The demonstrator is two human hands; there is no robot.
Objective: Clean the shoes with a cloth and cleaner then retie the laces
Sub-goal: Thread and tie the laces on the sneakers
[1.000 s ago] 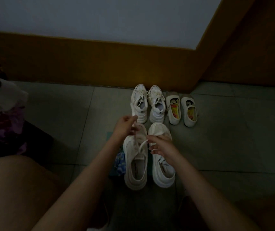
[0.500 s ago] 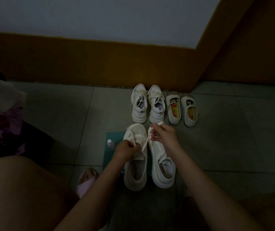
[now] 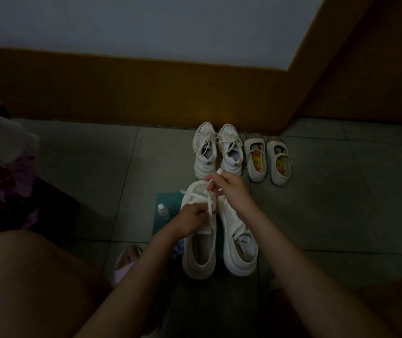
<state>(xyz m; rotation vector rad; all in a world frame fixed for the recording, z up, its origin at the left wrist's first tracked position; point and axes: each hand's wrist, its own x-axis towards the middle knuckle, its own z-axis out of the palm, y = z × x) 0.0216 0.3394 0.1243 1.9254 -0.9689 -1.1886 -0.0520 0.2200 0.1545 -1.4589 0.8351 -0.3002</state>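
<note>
Retying step. L hand (image 3: 192, 219) pinching lace (image 3: 209, 203), shoe (image 3: 198, 259) sitting right under grip. R hand (image 3: 230, 191) holding other end above, prob. pulling taut (dim view). Next: crossing ends w/o slackening.

There is one view, from a camera on the person's head, looking forward and steeply down at the tiled floor (image 3: 73, 167). It faces the brown skirting (image 3: 122, 93) and the pale wall (image 3: 146, 25), which fill the top of the picture. Both forearms run up from the bottom edge. The left hand (image 3: 190, 218) and right hand (image 3: 229, 189), each gripping the lace (image 3: 210, 203), sit near the middle, close under the lens and above the white shoes (image 3: 198, 254). The wide angle bends the skirting's line and takes in a bare thigh (image 3: 24, 276) at lower left.
</note>
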